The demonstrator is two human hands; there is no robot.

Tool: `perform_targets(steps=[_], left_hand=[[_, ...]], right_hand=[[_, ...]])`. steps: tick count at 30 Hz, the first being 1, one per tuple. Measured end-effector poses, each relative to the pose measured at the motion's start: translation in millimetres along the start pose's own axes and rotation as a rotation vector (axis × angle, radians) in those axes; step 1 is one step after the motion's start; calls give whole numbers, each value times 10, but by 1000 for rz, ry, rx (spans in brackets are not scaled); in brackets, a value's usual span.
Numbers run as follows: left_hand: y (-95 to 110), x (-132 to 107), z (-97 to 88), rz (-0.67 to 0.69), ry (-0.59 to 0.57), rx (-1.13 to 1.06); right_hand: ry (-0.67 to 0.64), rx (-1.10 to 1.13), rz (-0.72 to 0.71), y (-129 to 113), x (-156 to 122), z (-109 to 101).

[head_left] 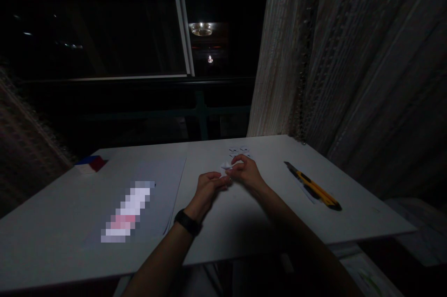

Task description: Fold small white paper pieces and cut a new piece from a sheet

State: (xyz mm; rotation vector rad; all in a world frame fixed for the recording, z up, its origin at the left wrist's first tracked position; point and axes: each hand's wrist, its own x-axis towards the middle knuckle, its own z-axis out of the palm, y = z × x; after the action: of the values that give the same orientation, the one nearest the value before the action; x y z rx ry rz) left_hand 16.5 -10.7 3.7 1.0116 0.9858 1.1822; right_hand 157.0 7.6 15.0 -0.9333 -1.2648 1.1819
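Between my two hands is a small piece of folded white paper (226, 165), raised just over the table. My left hand (210, 186), with a dark band on its wrist, has its fingers closed at the paper's lower side. From the right, my right hand (245, 173) pinches the paper's edge between thumb and fingers. Part of the paper is hidden by the fingertips. Just behind the hands lie several small white pieces with dark marks (239, 150), too dim to read.
On the white table (216, 236), a yellow and black box cutter (316, 189) lies to the right. Large paper sheets (167, 171) are at the left, with a blurred-out patch over them. A red, blue and white block (90, 164) sits at the far left corner. Curtains (275, 55) flank the dark window.
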Motion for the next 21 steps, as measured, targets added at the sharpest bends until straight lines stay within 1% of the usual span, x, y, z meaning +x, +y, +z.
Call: perform_targets(steps=[5, 11, 15, 18, 21], left_hand=[[6, -5, -3, -20, -8, 11], [-23, -7, 18, -41, -35, 4], [-28, -11, 33, -22, -38, 2], [-18, -11, 35, 9, 4, 17], [-13, -5, 32, 26, 42, 33]], right_hand=[[-5, -26, 13, -20, -3, -10], [48, -55, 31, -53, -10, -19], [67, -65, 41, -59, -13, -17], [37, -48, 12, -48, -8, -23], [-44, -19, 11, -38, 5, -45]])
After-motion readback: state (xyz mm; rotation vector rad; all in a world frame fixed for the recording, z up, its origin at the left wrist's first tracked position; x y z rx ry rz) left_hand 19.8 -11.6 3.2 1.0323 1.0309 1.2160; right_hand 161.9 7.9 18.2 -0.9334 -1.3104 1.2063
